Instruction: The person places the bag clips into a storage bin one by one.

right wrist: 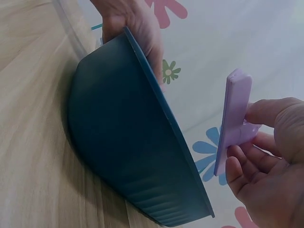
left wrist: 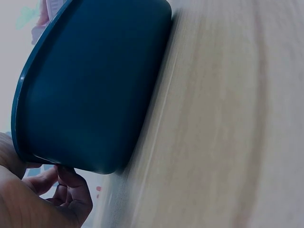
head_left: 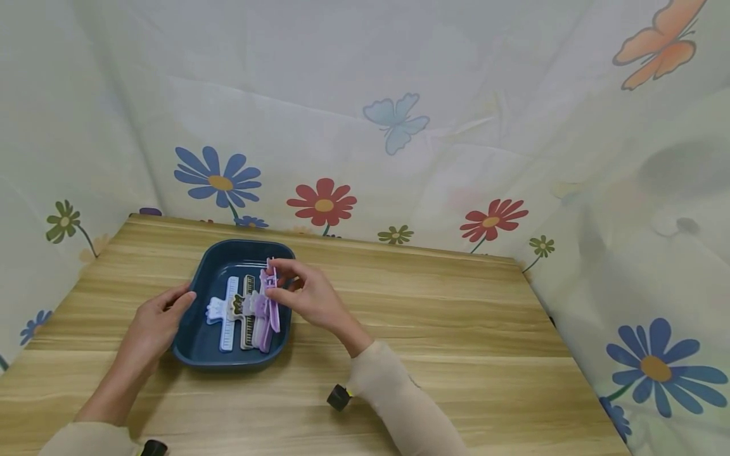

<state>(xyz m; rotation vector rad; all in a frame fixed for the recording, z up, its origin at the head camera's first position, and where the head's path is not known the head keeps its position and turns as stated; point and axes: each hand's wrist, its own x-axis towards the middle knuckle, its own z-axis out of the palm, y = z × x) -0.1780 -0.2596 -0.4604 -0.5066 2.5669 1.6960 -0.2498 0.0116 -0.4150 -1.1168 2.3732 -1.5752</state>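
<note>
A dark blue plastic tray (head_left: 199,342) stands on the table, with several ruler-marked clips lying side by side in it. Among them are a light blue clip (head_left: 229,326), a black-and-beige clip (head_left: 248,332) and a purple clip (head_left: 262,335) at the right. My left hand (head_left: 153,326) grips the tray's left side, thumb at the rim and fingers outside, as the left wrist view shows. Above the tray's right part, my right hand (head_left: 313,297) pinches another purple clip (right wrist: 235,109) by its handle. That clip is tilted and clear of the rim in the right wrist view.
The wood-grain table (head_left: 456,354) extends to the right of the tray. Behind it hangs a pale cloth (head_left: 274,114) printed with flowers and butterflies. A small black piece (head_left: 339,398) sits by the right sleeve.
</note>
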